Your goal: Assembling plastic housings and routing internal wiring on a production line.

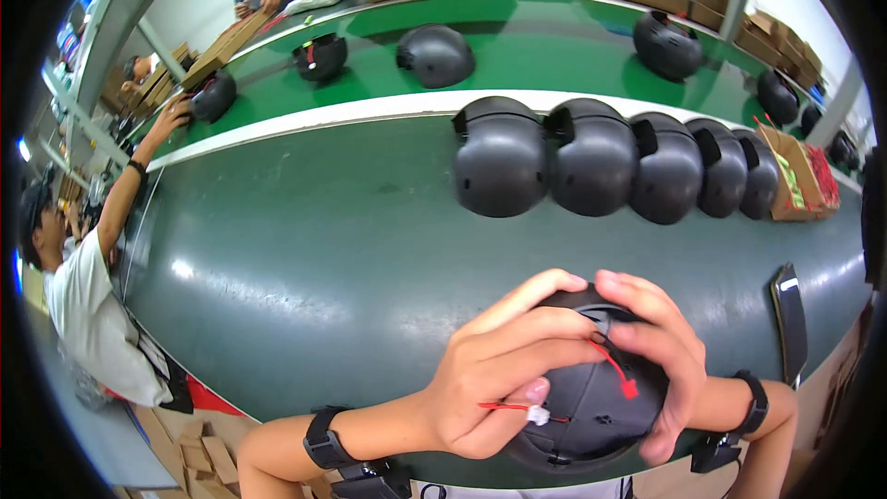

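Observation:
A black helmet shell (596,420) lies in front of me at the near edge of the green table (305,249). My left hand (504,360) is closed over its left side, fingers reaching across to the top. At the left thumb sits a small white connector (538,415) on a thin red wire. My right hand (670,351) wraps round the right side, its fingertips meeting the left ones at the top. Between the hands, a red wire ends in a red plug (629,388) lying on the shell. The palms hide part of the helmet.
Several black helmets (500,162) stand in a row beyond my hands. At the row's right end is a cardboard box (796,176) with red and green parts. A dark phone-like device (789,323) lies right. More helmets sit on the green conveyor (554,23); a co-worker (102,286) at left touches one.

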The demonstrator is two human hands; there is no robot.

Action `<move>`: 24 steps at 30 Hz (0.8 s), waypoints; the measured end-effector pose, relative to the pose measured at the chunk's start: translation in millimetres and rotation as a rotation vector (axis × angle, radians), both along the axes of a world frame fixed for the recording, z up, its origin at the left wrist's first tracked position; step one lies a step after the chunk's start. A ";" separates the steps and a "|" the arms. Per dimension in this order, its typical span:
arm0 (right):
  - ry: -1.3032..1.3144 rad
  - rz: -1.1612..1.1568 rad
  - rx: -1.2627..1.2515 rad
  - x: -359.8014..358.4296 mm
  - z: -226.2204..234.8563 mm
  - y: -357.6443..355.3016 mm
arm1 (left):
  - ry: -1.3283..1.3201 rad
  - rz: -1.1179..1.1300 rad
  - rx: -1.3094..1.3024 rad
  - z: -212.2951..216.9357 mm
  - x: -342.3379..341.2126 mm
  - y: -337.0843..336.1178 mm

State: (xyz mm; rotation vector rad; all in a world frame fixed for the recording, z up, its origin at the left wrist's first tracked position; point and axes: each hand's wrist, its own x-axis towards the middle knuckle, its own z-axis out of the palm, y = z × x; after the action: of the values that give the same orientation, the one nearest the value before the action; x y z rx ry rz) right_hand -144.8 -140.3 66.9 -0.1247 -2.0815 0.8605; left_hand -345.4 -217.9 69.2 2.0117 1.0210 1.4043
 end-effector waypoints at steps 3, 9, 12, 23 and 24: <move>-0.229 0.048 0.288 13.9 3.1 0.6 | -0.091 -0.077 0.023 -5.4 -2.6 -0.2; -0.227 -0.012 0.422 16.8 1.7 -6.2 | -0.146 -0.037 0.053 -8.1 2.8 -1.5; -0.211 -0.019 0.418 4.9 7.8 -0.3 | -0.071 -0.060 0.100 -7.8 -5.3 7.3; -0.619 0.123 0.346 -11.3 66.4 4.0 | -0.291 -0.194 0.035 -32.4 -18.9 21.4; -0.620 0.114 0.354 -13.7 72.2 2.6 | -0.289 -0.203 0.044 -32.4 -19.7 21.8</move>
State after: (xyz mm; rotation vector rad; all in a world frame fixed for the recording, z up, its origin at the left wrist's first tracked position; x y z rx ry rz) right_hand -158.5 -137.8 139.1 -0.0889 -2.8127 0.5407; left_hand -365.0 -196.2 36.8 1.8156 0.6484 1.5589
